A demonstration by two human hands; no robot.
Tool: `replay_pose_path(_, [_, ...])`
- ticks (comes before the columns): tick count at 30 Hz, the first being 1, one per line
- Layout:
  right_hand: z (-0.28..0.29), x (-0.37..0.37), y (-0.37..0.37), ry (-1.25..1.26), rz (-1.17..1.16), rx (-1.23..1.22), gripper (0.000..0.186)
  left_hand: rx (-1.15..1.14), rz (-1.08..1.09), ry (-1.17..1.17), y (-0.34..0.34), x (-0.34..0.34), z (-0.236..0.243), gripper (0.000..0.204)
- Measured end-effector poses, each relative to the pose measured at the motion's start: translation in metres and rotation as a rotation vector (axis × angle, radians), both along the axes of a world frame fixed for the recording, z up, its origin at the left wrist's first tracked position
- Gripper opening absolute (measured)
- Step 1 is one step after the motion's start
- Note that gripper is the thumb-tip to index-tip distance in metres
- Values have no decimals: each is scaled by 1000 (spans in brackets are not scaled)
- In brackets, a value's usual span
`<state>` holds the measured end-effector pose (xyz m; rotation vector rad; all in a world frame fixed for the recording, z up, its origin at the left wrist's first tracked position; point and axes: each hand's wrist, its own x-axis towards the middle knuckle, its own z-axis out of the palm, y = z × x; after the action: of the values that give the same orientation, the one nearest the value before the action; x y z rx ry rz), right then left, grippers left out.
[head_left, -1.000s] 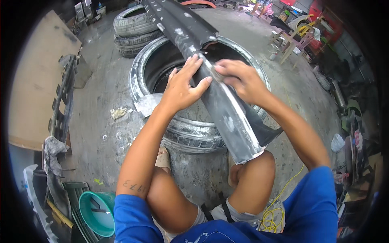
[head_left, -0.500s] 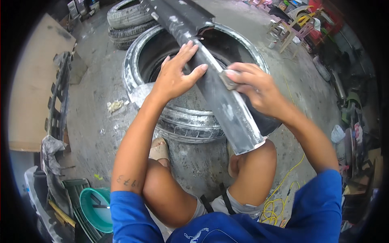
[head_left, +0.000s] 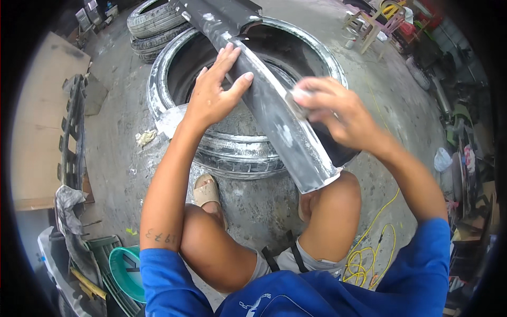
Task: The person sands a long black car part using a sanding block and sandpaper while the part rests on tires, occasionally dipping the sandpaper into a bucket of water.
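Dark panel (head_left: pixel 282 129): long, ridged, lying diagonally across a big tyre (head_left: pixel 237 153), far end to the left, near end to the right by the person's right knee (head_left: pixel 343 198). Can't tell if panel and knee touch. Whitish patches on the panel's surface; pale stripe (head_left: pixel 318 146) along its right edge, running down to the near end.

Left hand (head_left: pixel 214 95): spread wide, palm down on the panel's left side, thumb out from the fingers, nothing gripped. Right hand (head_left: pixel 338 113): fingers curled narrow round a small grey pad (head_left: pixel 297 104), at the stripe about midway along the tyre's opening. Hand and pad are blurred, so exact pad shape can't be read.

Tyre lies flat on the grey floor (head_left: pixel 253 211), whitish smears on its sidewall. Pale sheet (head_left: pixel 170 121) over its left near rim. Crumpled cream rag (head_left: pixel 145 138) on the floor just left of that.

Far left: stacked tyres (head_left: pixel 153 26). Left: big tan board (head_left: pixel 45 116). Near left: teal bucket (head_left: pixel 119 269), dark piece inside. Near right: coiled yellow cable (head_left: pixel 364 269). Far right: pinkish chair (head_left: pixel 377 31). Right: white plastic bag (head_left: pixel 442 158) beside clutter.
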<state>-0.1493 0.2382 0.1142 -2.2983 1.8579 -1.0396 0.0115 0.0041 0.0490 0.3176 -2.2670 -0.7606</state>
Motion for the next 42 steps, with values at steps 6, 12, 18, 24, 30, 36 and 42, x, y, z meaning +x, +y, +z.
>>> replay_pose_path(6, [-16,-28,-74,165,-51,-165,40,121,-46,70,-5,-3,-11,61])
replay_pose_path(12, [3,-7,5,121,44,-3,47,80,-43,47,-7,1,-7,69])
replay_pose_path(18, [-19,-27,-81,47,-53,-94,35,111,-75,95,-6,-5,-18,61])
replay_pose_path(24, [0,-5,12,30,18,-3,31,38,-54,25,-8,3,-3,68])
replay_pose_path(30, [-16,-36,-72,83,-51,-101,32,130,-114,95,-4,-12,-15,64])
replay_pose_path(36, [-1,1,-5,102,80,-81,36,79,-70,43,-13,8,-8,66])
replay_pose_path(42, [-15,-30,-79,98,25,-200,33,137,-151,65,-7,-12,-17,71])
